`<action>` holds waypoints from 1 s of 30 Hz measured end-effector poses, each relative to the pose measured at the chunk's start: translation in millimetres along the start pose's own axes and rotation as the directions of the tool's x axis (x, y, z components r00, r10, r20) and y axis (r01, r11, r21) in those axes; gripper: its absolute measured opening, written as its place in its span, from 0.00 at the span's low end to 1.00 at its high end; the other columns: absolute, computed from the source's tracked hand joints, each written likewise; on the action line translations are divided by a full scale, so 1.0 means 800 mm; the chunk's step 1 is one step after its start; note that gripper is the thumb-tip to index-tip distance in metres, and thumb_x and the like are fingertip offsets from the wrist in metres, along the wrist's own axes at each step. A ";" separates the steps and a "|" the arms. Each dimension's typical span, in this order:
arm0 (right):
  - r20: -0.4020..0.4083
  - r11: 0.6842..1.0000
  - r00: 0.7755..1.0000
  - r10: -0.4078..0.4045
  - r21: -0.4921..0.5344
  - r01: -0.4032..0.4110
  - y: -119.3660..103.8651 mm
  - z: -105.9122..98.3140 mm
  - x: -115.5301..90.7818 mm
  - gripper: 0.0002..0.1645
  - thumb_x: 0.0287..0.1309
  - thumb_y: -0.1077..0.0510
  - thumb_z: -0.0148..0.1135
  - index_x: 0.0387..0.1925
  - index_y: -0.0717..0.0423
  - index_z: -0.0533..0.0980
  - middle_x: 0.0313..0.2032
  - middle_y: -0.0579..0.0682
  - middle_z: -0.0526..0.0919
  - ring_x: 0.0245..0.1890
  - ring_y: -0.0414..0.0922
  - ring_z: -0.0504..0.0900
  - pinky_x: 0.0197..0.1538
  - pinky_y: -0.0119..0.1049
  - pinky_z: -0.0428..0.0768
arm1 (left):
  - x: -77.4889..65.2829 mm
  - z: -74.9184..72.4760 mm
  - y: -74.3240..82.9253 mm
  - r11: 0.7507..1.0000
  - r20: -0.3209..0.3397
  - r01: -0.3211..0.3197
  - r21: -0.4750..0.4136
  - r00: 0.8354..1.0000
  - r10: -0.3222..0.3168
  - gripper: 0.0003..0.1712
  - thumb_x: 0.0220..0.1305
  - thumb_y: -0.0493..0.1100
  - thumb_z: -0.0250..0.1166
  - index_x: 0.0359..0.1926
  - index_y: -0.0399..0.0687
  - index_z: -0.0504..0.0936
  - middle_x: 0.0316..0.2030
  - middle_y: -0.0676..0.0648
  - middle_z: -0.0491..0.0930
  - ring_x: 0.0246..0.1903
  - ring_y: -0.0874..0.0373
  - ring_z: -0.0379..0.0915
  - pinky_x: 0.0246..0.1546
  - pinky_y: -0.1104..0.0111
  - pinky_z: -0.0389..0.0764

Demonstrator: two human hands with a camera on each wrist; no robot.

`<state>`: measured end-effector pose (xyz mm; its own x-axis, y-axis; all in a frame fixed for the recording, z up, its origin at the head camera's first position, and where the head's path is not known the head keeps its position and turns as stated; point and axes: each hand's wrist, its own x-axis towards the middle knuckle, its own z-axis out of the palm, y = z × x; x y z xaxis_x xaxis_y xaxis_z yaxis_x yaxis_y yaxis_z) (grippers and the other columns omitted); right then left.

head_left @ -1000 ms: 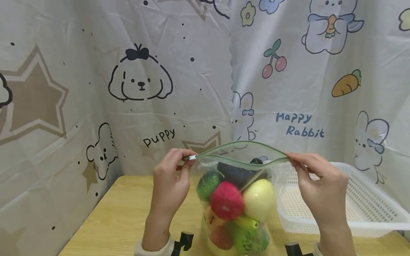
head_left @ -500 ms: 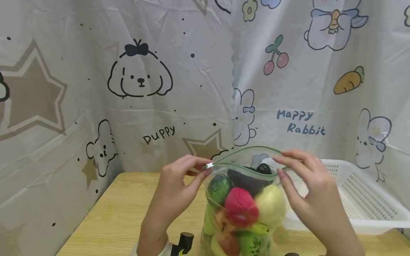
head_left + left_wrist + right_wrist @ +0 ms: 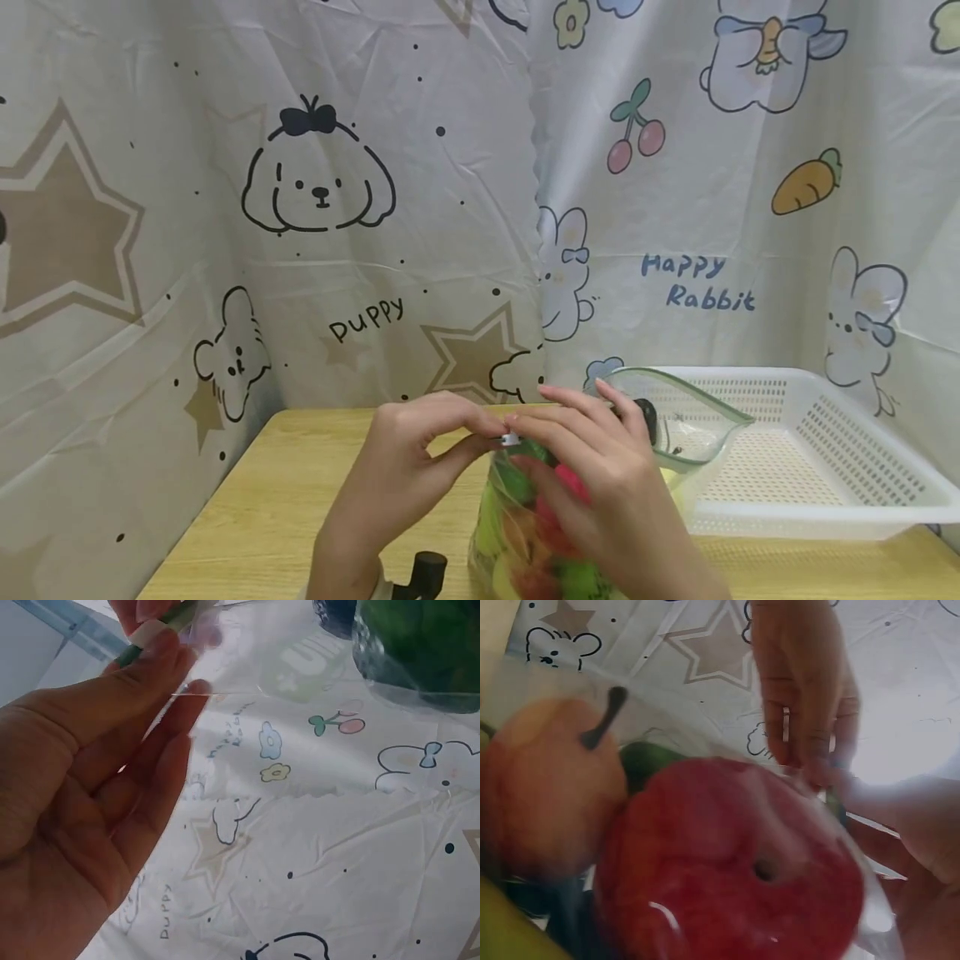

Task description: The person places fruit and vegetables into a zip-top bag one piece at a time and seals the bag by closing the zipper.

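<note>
A clear slider zip bag [image 3: 491,533] with a green rim stands on the table, full of fruit and vegetables. In the right wrist view a large red fruit [image 3: 727,832] and an orange-yellow fruit [image 3: 551,787] with a dark stem press against its wall. My left hand [image 3: 405,475] pinches the bag's left corner between thumb and index finger. Beside that grip sits the white slider [image 3: 511,439]. Thumb and index finger of my right hand [image 3: 600,483] are at the slider, the other fingers raised. The right part of the bag's mouth gapes behind my right hand.
A white perforated plastic basket [image 3: 817,517] stands behind the bag at the right. The wooden table [image 3: 300,492] extends to the left. A curtain [image 3: 360,350] printed with cartoons hangs around its back and sides.
My right hand let go of the bag's right corner and came left across the bag to the slider. My left hand kept the left corner and moved slightly right and lower.
</note>
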<state>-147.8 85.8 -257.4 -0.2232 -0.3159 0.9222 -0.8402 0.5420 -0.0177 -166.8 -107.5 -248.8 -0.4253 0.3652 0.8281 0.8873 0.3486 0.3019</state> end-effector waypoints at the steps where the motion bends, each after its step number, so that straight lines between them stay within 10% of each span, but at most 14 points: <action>1: -0.024 1.000 1.000 -0.010 -0.001 0.010 0.000 0.001 0.000 0.18 0.42 0.59 0.71 0.40 0.52 0.83 0.37 0.48 0.88 0.48 0.47 0.79 0.57 0.61 0.67 | 0.001 0.000 0.002 1.000 -0.014 -0.009 0.001 1.000 0.009 0.07 0.50 0.35 0.69 0.30 0.51 0.85 0.30 0.52 0.87 0.35 0.66 0.80 0.38 0.76 0.83; 9: -0.132 0.999 0.990 -0.042 -0.006 0.041 -0.001 0.004 0.004 0.07 0.46 0.60 0.69 0.31 0.52 0.83 0.27 0.46 0.86 0.35 0.43 0.80 0.49 0.56 0.66 | 0.005 0.002 0.013 0.995 -0.113 -0.061 0.078 0.991 0.070 0.08 0.45 0.34 0.73 0.25 0.52 0.86 0.32 0.51 0.87 0.38 0.63 0.78 0.52 0.59 0.79; 20: -0.090 0.986 0.985 0.145 -0.068 -0.152 0.014 -0.009 0.003 0.08 0.41 0.62 0.71 0.28 0.50 0.83 0.26 0.44 0.86 0.37 0.44 0.77 0.44 0.52 0.66 | 0.005 0.004 0.005 0.992 -0.155 -0.017 0.125 0.987 0.037 0.08 0.45 0.33 0.72 0.22 0.50 0.82 0.26 0.53 0.86 0.33 0.65 0.78 0.40 0.67 0.83; 30: 0.011 0.951 0.957 0.291 -0.110 -0.288 0.047 -0.028 -0.007 0.09 0.40 0.60 0.73 0.27 0.46 0.83 0.27 0.44 0.87 0.39 0.44 0.76 0.43 0.52 0.67 | 0.005 0.009 -0.010 0.980 -0.211 0.149 0.128 0.970 -0.120 0.03 0.50 0.39 0.71 0.25 0.51 0.84 0.29 0.52 0.88 0.33 0.64 0.78 0.33 0.65 0.84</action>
<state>-166.9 125.5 -254.3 -0.4637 -0.1531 0.8727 -0.6808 0.6920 -0.2403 -176.8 -102.9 -251.5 -0.4813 0.1299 0.8669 0.7836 0.5071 0.3590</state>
